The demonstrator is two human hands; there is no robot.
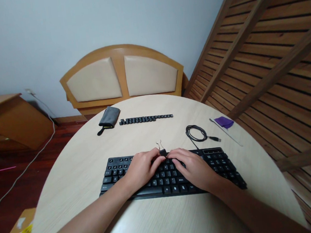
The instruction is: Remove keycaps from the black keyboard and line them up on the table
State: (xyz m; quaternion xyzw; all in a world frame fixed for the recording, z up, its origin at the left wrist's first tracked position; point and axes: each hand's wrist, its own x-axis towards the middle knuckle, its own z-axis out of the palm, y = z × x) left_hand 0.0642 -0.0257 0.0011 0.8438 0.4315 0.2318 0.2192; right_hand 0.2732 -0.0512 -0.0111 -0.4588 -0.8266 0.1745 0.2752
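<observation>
Over the upper middle of a black keyboard (151, 191), my two hands meet at a small black piece with two thin bent wires sticking up, which looks like a wire keycap puller (163, 152). My left hand (142, 169) pinches it from the left between thumb and forefinger. From the right, the fingertips of my right hand (192, 166) close on it too. Whether a keycap is also between the fingers I cannot make out. At the keyboard's upper left, several key positions show bare sockets without caps. My hands hide the middle keys.
Loose black keycaps (144, 119) stand in rows toward the far side of the round table (75, 175). A grey pouch (109, 116) lies left of them. At right are a coiled USB cable (197, 133), a purple cloth (224, 122) and a thin rod (230, 134).
</observation>
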